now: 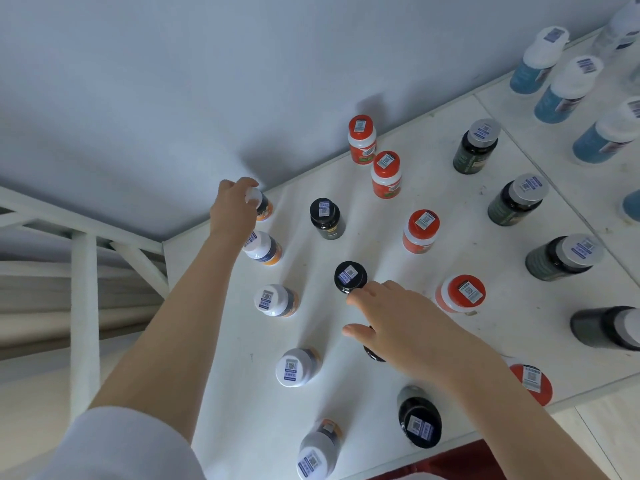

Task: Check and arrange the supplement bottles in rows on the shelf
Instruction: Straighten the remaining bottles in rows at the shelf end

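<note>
Supplement bottles stand in rows on a white shelf (367,344). At the far left end of the white-capped row, my left hand (232,209) grips the cap of a white-capped orange bottle (264,206) near the wall. My right hand (398,323) hovers with straight fingers over a black-capped bottle (373,351) that it mostly hides; its fingertips lie beside another black-capped bottle (350,277). More white-capped bottles (275,300) run toward me. Red-capped bottles (420,231) form a row to the right.
Dark green bottles with grey caps (517,200) line up further right, and blue bottles with white caps (564,90) stand on the adjoining shelf panel. A pale wall (207,81) backs the shelf. A white frame (85,289) stands at the shelf's left end.
</note>
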